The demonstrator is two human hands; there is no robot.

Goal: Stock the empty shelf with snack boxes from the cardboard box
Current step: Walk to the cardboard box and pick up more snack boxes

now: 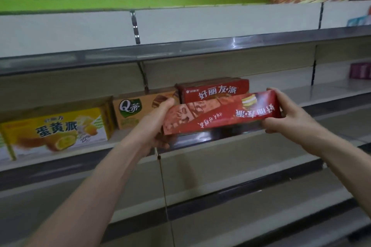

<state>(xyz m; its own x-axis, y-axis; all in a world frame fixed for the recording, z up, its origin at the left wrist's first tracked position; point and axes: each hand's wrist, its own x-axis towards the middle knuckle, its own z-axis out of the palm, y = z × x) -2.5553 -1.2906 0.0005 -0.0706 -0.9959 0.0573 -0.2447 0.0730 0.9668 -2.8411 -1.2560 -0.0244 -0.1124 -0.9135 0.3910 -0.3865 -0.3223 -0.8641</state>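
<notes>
Tilting between both hands, a long red snack box (220, 113) hangs upside down before the shelf (331, 94); left hand (158, 124) grips one end, right hand (285, 114) the other. Behind them stands another red box (214, 90), with a tan box (136, 111) and a yellow box (58, 130) beyond the left hand.

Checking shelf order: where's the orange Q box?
Head view, left of centre: orange Q box on the shelf, between the yellow box and the shelved red box, behind the left hand.
</notes>
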